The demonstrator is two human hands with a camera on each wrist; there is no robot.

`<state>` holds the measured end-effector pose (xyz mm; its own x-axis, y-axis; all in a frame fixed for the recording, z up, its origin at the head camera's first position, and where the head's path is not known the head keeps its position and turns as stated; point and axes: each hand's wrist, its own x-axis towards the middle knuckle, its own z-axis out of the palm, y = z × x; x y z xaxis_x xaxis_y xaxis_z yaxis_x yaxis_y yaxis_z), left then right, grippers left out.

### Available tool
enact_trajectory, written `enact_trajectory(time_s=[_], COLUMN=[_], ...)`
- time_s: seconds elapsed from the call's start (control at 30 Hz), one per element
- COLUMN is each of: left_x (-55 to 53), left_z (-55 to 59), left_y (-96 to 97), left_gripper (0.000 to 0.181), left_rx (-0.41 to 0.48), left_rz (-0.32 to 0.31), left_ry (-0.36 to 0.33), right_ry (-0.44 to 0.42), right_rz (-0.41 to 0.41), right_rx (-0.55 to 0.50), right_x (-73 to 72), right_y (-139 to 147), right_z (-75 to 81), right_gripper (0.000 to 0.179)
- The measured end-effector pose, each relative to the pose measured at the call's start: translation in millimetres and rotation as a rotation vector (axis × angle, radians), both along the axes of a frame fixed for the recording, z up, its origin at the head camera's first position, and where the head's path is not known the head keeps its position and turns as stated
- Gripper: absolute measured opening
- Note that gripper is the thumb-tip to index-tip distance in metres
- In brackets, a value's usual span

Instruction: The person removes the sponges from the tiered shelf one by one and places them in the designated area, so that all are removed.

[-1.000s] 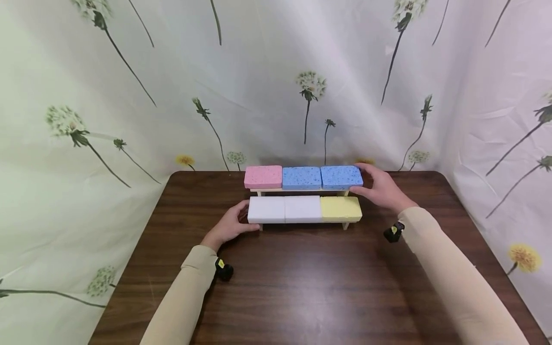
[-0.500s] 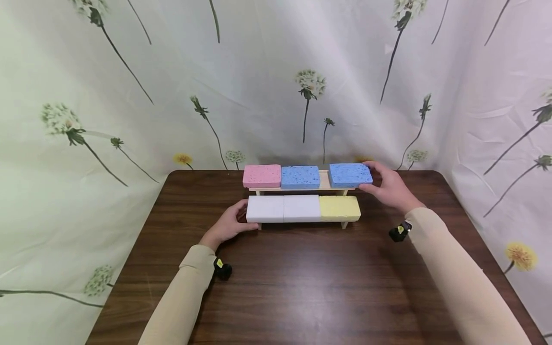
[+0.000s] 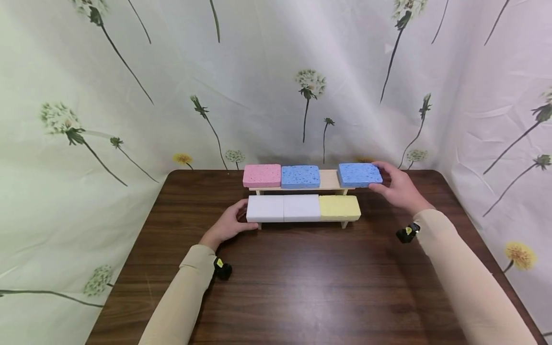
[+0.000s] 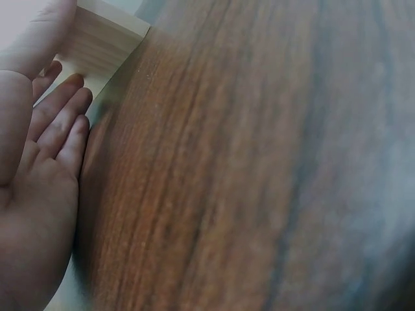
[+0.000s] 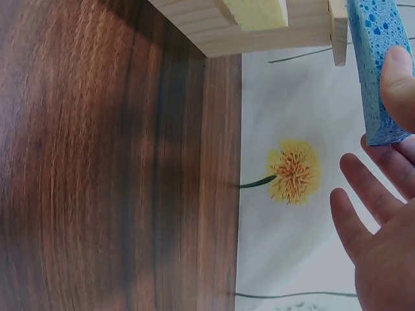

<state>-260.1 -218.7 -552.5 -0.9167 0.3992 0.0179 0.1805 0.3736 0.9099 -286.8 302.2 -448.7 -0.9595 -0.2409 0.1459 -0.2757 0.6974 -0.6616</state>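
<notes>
A two-tier wooden stand holds a row of sponges on each tier. My right hand pinches the right-hand blue sponge by its right end, thumb in front and fingers behind. That sponge juts past the upper tier's right end, leaving bare wood beside a second blue sponge and a pink sponge. Two white blocks and a yellow sponge line the lower tier. At that tier's left end my left hand grips the stand, thumb by the front leg.
The stand sits toward the back of a dark wood-grain table. Behind and beside it hangs a pale curtain printed with dandelions. A small black camera is worn on each wrist.
My right hand has drawn the right-hand blue sponge to the right, away from its neighbour, baring part of the upper tier. The left hand has stayed at the stand.
</notes>
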Motion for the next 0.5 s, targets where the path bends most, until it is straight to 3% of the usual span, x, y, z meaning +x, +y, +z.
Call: enact_trajectory(time_s=[0.5], left_x=[1.8], left_z=[1.7], left_y=[0.9], left_gripper=[0.08], left_rx=[-0.003], left_rz=[-0.001], left_ry=[0.012], right_ry=[-0.001], right_rz=[-0.041], right_rx=[-0.005], right_x=[4.4], right_y=[20.6], right_z=[3.0], right_gripper=[0.063])
